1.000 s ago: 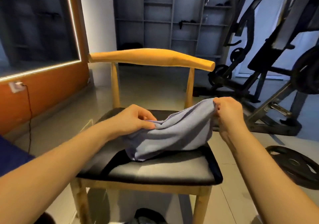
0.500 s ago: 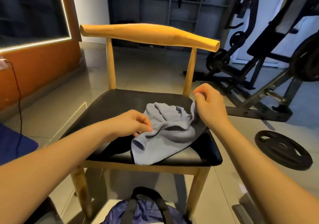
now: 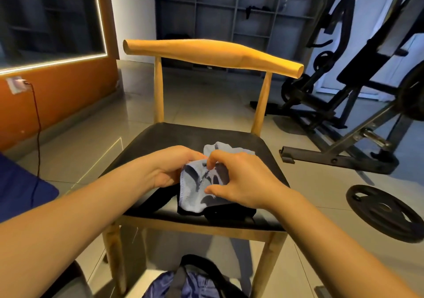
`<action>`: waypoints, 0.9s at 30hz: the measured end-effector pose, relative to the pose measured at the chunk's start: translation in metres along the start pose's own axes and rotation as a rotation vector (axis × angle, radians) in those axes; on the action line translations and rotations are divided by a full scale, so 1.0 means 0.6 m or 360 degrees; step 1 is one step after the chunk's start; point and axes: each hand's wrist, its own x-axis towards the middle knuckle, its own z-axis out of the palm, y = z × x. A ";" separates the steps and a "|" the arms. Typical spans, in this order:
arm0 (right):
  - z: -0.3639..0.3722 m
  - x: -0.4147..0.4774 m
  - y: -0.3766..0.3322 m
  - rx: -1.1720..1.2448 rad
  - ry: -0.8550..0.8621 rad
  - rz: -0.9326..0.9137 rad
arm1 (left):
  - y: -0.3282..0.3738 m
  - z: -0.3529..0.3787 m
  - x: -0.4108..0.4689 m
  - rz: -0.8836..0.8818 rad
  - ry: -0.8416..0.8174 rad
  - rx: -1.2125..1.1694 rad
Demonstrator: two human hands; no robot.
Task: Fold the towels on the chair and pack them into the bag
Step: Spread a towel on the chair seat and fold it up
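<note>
A light blue towel lies bunched on the black seat of a wooden chair. My left hand grips its left side, fingers curled into the cloth. My right hand pinches the towel's top fold between thumb and forefinger, close beside the left hand. A black towel lies under the blue one at the seat's front edge. A blue bag with black straps sits on the floor just in front of the chair.
A weight plate lies on the tiled floor to the right. Black gym equipment stands behind it. An orange wall with a socket and cable runs along the left. Grey shelves fill the back.
My right hand has moved left and down, bringing the towel's right end over toward my left hand. The towel is now bunched smaller between both hands.
</note>
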 end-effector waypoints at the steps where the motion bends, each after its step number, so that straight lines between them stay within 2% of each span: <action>1: 0.002 -0.001 -0.006 -0.0041 0.0019 -0.0029 | -0.001 0.000 0.002 -0.0009 -0.0008 -0.0021; 7: 0.015 -0.003 -0.010 -0.0061 0.0221 -0.0100 | 0.001 -0.002 0.006 0.0024 -0.0023 -0.0073; 13: 0.013 -0.001 -0.017 -0.0078 0.0152 -0.0077 | 0.004 -0.004 0.002 0.0004 -0.0055 -0.0137; 18: 0.018 0.002 -0.018 -0.0014 0.0232 -0.0022 | 0.008 0.007 -0.003 -0.0036 -0.0088 -0.0237; 22: 0.019 0.002 -0.014 0.0115 0.0326 -0.0019 | 0.013 -0.002 -0.004 -0.0006 -0.0077 -0.0136; 24: 0.009 0.002 -0.013 0.0150 0.0257 0.0006 | 0.019 -0.006 -0.010 0.0032 -0.0087 -0.0049; 27: -0.022 0.009 -0.013 0.0066 -0.0089 0.0015 | 0.032 -0.008 -0.021 0.0149 0.0036 0.0132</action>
